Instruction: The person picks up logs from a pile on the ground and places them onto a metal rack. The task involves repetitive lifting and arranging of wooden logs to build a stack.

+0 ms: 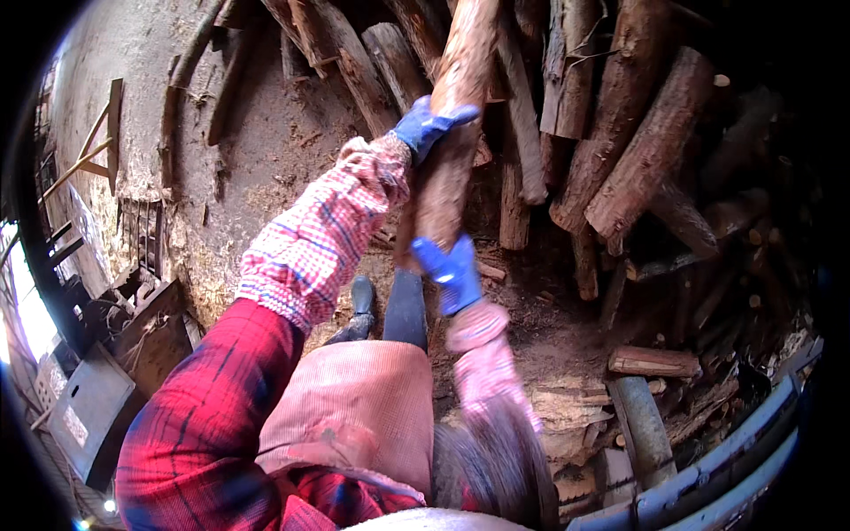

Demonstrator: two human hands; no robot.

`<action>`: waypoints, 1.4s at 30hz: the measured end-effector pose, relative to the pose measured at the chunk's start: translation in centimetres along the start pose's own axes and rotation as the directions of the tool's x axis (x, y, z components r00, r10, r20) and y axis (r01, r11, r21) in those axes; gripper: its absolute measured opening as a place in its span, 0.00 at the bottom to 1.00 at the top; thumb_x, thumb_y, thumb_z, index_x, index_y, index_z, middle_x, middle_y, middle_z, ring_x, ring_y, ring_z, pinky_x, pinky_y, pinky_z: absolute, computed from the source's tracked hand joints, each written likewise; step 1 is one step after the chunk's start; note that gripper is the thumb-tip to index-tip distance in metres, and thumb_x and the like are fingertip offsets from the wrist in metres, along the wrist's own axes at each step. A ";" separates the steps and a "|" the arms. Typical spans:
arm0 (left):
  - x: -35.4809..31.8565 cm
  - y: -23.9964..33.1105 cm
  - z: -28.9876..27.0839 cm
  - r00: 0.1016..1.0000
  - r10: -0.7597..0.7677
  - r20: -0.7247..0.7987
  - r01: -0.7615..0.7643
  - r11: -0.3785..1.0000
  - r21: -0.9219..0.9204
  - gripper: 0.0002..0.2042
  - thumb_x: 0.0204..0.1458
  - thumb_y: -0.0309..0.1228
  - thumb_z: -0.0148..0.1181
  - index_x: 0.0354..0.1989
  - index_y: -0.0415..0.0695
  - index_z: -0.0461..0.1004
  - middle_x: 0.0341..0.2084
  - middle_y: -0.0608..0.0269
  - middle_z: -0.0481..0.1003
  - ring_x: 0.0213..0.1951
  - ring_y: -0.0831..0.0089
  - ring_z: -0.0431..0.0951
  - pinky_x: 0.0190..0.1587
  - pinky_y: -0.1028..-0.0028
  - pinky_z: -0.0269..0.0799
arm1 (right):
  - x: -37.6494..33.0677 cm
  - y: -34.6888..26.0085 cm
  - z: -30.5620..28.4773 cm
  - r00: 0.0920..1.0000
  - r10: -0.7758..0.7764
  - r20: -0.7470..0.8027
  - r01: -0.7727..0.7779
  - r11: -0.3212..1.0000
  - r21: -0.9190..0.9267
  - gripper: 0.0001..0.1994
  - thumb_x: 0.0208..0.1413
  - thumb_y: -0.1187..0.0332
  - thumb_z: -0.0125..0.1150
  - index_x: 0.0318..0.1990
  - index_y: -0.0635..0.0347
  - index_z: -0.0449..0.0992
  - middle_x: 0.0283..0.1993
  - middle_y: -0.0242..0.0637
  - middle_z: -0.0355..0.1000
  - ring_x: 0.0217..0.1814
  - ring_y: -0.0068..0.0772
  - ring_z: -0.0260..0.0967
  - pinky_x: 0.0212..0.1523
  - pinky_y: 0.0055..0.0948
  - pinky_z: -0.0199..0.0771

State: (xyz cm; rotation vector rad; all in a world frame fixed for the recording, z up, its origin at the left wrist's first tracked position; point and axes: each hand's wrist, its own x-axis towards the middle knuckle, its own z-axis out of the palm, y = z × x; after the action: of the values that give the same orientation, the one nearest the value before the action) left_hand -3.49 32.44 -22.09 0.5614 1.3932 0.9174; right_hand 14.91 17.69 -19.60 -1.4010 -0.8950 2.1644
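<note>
A long brown log (456,97) slants away from me, its near end by my boots and its far end past the top edge of the view. My left hand (427,128), in a blue glove, is wrapped round the log's left side partway up. Lower down, my right hand (450,273), also gloved in blue, grips the near end, fingers on its face. Checked sleeve covers reach over both forearms. A second piece of wood seems to lie behind the log's near end, mostly hidden by it.
Heaped logs (620,115) fill the far and right side. Short split wood (653,361) lies at the lower right beside a blue metal rail (708,482). A grey metal box (93,411) stands at the left. Bark scraps cover the dirt floor (257,124).
</note>
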 end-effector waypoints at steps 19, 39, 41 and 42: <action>-54.4 11.7 13.2 0.640 -0.285 0.714 0.644 0.705 -0.296 0.26 0.57 0.47 0.51 0.57 0.40 0.66 0.44 0.53 0.76 0.41 0.63 0.78 0.46 0.64 0.75 | -48.3 -0.1 16.2 0.938 -0.092 -0.335 0.296 0.716 0.633 0.38 0.47 0.62 0.69 0.64 0.60 0.57 0.60 0.38 0.63 0.61 0.32 0.60 0.64 0.28 0.56; -60.4 4.6 12.6 0.903 -0.085 0.421 -0.322 0.514 0.795 0.40 0.44 0.49 0.67 0.60 0.34 0.60 0.50 0.48 0.73 0.53 0.58 0.73 0.56 0.67 0.65 | -85.8 -4.6 -13.7 0.416 -0.636 -0.649 -0.478 0.454 -0.752 0.59 0.30 0.55 0.76 0.70 0.54 0.43 0.63 0.57 0.59 0.64 0.55 0.58 0.63 0.42 0.59; -62.8 3.1 6.3 0.962 -0.080 0.263 -0.192 0.489 0.851 0.32 0.44 0.48 0.66 0.51 0.34 0.70 0.43 0.49 0.76 0.43 0.61 0.76 0.46 0.68 0.70 | -86.3 -4.5 -12.2 0.413 -0.558 -0.720 -0.527 0.499 -0.688 0.58 0.31 0.58 0.77 0.70 0.55 0.43 0.64 0.53 0.59 0.64 0.51 0.58 0.63 0.41 0.59; -60.0 -2.3 0.0 0.984 -0.090 0.155 -0.081 0.546 0.834 0.30 0.44 0.48 0.65 0.48 0.35 0.72 0.40 0.50 0.76 0.39 0.62 0.76 0.43 0.67 0.71 | -85.9 -3.5 -12.7 0.399 -0.594 -0.698 -0.557 0.447 -0.700 0.56 0.31 0.59 0.77 0.69 0.55 0.46 0.64 0.51 0.59 0.65 0.49 0.58 0.64 0.41 0.60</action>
State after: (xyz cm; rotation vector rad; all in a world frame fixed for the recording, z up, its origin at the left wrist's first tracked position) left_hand 1.06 -17.55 10.83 1.3400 1.6191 0.0898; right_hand 61.81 -31.11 34.93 -2.5953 -1.5532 0.1767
